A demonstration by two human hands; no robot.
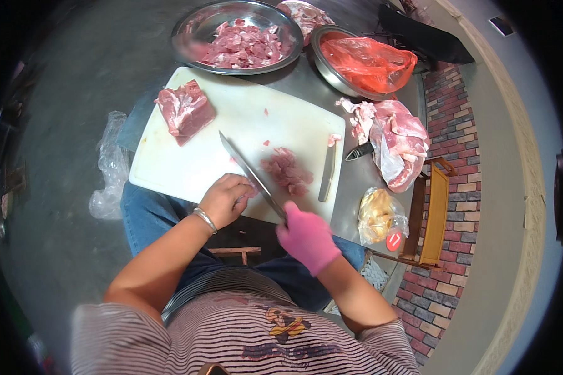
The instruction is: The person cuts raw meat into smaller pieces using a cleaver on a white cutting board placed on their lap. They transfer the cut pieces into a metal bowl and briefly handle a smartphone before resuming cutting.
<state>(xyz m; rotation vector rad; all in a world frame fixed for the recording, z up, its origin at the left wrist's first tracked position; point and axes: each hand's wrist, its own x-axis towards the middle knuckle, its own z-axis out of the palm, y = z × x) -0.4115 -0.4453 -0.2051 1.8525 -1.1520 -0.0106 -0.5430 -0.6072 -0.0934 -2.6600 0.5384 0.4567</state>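
My right hand (pixel 308 237), in a pink glove, grips the handle of a long kitchen knife (pixel 253 174). The blade slants up and left above a white plastic cutting board (pixel 244 103). My bare left hand (pixel 228 197) is close to the blade's left side, its curled fingers on a small piece of raw meat (pixel 249 190) that is mostly hidden. To the right of the blade lies a small pile of sliced meat (pixel 288 171). A larger chunk of raw meat (pixel 186 111) rests at the board's upper left, apart from both hands.
Beyond the board stand a steel basin (pixel 183 56) of cut meat and a steel bowl (pixel 330 77) holding a red plastic bag (pixel 370 63). To the right are a large meat piece (pixel 401 140), a black strap (pixel 359 151) and a bagged yellowish item (pixel 377 215).
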